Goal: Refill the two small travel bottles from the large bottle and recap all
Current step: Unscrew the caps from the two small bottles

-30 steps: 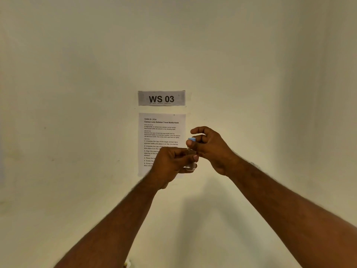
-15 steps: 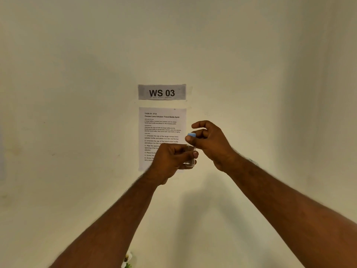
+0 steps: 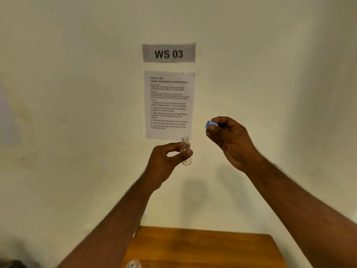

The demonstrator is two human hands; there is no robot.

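Note:
My left hand [image 3: 166, 161] pinches a small clear travel bottle [image 3: 186, 150] between thumb and fingers, upright in the air, its threaded neck bare and open. It looks empty. My right hand [image 3: 229, 141] is off to the right and slightly higher, pinching a small blue cap [image 3: 211, 125] at its fingertips, apart from the bottle. At the bottom edge the top of another clear bottle [image 3: 133, 264] shows on the table, mostly cut off. The large bottle is out of view.
A wooden table [image 3: 202, 246] fills the lower middle, against a pale wall. On the wall hang a "WS 03" sign [image 3: 169, 53] and a printed instruction sheet [image 3: 169, 104].
The blue cap has come off the small bottle: my right hand drew it away to the right and up. The view tilted down, bringing the table into sight.

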